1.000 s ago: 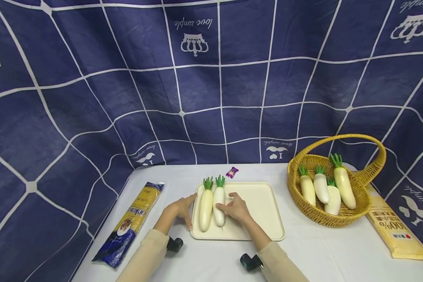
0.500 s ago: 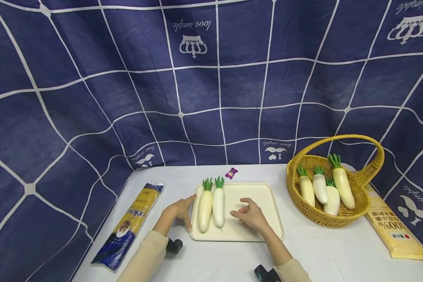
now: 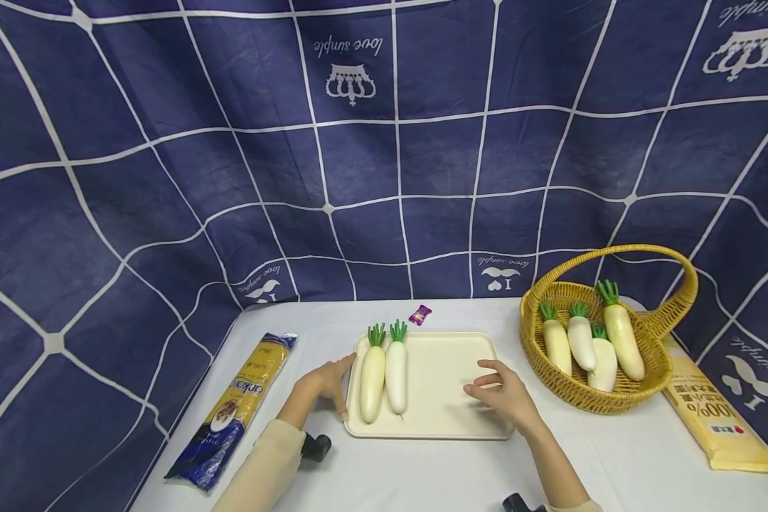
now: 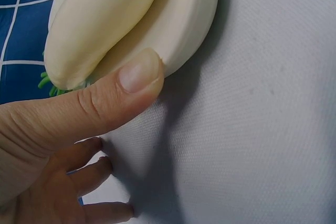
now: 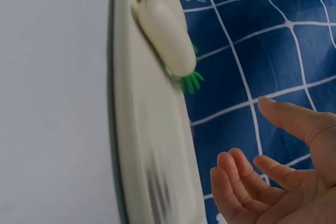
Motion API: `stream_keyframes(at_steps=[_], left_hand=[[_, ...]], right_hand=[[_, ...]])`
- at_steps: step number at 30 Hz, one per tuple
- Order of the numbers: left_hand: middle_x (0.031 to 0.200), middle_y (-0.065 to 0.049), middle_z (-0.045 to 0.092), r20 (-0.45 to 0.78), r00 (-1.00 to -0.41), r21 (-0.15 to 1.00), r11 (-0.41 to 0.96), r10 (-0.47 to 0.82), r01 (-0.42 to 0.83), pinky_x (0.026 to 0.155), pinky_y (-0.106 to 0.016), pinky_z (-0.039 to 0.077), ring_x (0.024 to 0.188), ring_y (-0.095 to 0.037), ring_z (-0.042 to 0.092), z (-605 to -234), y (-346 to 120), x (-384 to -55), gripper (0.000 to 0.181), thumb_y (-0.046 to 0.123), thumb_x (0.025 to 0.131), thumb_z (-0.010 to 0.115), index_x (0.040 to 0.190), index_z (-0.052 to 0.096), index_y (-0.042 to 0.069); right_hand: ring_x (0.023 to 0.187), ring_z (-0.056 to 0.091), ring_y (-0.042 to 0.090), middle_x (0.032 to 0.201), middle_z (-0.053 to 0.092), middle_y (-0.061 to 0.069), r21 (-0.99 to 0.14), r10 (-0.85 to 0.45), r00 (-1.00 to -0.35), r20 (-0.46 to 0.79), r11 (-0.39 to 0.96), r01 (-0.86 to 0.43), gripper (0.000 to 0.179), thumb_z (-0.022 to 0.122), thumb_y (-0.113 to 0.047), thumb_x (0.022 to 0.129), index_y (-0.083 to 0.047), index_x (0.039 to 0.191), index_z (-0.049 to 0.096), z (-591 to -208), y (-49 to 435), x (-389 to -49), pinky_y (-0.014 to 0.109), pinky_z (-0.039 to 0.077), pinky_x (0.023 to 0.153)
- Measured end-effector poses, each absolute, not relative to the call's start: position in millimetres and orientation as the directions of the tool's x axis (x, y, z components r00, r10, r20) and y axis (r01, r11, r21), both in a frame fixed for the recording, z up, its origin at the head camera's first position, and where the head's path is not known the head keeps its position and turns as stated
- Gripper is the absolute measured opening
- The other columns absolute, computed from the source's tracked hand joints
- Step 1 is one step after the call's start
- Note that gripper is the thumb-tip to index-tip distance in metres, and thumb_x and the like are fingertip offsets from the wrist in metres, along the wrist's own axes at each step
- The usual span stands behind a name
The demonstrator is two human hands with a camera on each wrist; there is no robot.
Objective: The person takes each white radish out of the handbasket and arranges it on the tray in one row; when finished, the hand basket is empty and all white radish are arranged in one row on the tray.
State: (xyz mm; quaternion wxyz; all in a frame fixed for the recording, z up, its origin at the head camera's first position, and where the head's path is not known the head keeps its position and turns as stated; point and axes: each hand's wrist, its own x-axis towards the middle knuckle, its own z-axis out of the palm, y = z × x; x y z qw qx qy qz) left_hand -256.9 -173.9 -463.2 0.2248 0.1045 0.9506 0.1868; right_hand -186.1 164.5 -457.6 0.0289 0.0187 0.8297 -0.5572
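Note:
Two white radishes with green tops lie side by side on the left part of a cream tray [image 3: 444, 384]. The outer radish [image 3: 372, 384] is yellowish; the inner radish [image 3: 397, 377] is whiter. At the tray's left edge rests my left hand [image 3: 325, 382], its thumb against the rim in the left wrist view and its fingers spread on the cloth. My right hand [image 3: 504, 395] hovers over the tray's right side, fingers loosely bent and holding nothing. In the right wrist view a gap shows between thumb and fingers.
At the right stands a wicker basket [image 3: 604, 403] holding several radishes. A yellow packet [image 3: 717, 419] lies beside it. A blue and gold pasta bag [image 3: 233, 409] lies at the left, and a small purple wrapped candy [image 3: 420, 314] behind the tray. Blue cloth hangs at the back.
My right hand has let go of the whiter radish and moved right across the tray, towards the basket. The left hand and both radishes have stayed in place.

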Motion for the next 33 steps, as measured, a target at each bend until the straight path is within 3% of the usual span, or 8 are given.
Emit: stream_keyframes(at_steps=[9,17,20,26,33], left_hand=[[0.148,-0.022,0.032,-0.388,-0.878,0.401,0.909,0.281,0.114,0.111,-0.054,0.026,0.135,-0.043,0.029,-463,-173,-257,0.123,0.015,0.045,0.092,0.148,0.026,0.003],[0.148,-0.022,0.033,-0.386,-0.880,0.399,0.910,0.276,0.110,0.111,-0.055,0.027,0.135,-0.043,0.029,-463,-173,-257,0.123,0.015,0.045,0.092,0.148,0.026,0.003],[0.148,-0.022,0.032,-0.389,-0.879,0.401,0.910,0.275,0.108,0.111,-0.054,0.027,0.135,-0.042,0.029,-462,-173,-257,0.123,0.015,0.044,0.093,0.148,0.026,0.003],[0.149,-0.021,0.031,-0.398,-0.877,0.407,0.908,0.271,0.096,0.112,-0.053,0.026,0.136,-0.040,0.029,-463,-173,-258,0.124,0.015,0.044,0.093,0.148,0.025,0.004],[0.149,-0.021,0.031,-0.398,-0.878,0.410,0.908,0.268,0.091,0.112,-0.052,0.026,0.136,-0.040,0.029,-461,-172,-257,0.124,0.014,0.044,0.093,0.148,0.026,0.003]], right_hand=[[0.082,0.066,0.021,0.102,0.063,0.020,-0.928,0.011,-1.000,-0.014,0.371,0.017,0.062,0.073,-0.013,0.081,0.007,0.132,0.043,-434,204,-178,0.031,0.057,0.067],[0.076,0.064,0.005,0.105,0.063,0.021,-0.918,0.045,-0.998,0.051,0.395,-0.029,0.061,0.069,-0.014,0.085,0.008,0.134,0.039,-423,240,-176,0.025,0.056,0.065],[0.076,0.064,0.004,0.103,0.064,0.015,-0.917,0.052,-0.996,0.069,0.396,-0.043,0.063,0.068,-0.015,0.086,0.008,0.135,0.036,-419,252,-174,0.025,0.057,0.064],[0.077,0.064,0.001,0.093,0.063,-0.010,-0.914,0.092,-0.992,0.080,0.404,-0.036,0.067,0.067,-0.020,0.087,0.008,0.137,0.033,-414,275,-174,0.025,0.058,0.066],[0.076,0.061,-0.005,0.090,0.059,-0.019,-0.895,0.138,-0.988,0.069,0.447,-0.001,0.074,0.067,-0.027,0.088,0.009,0.140,0.028,-413,302,-180,0.024,0.057,0.063]])
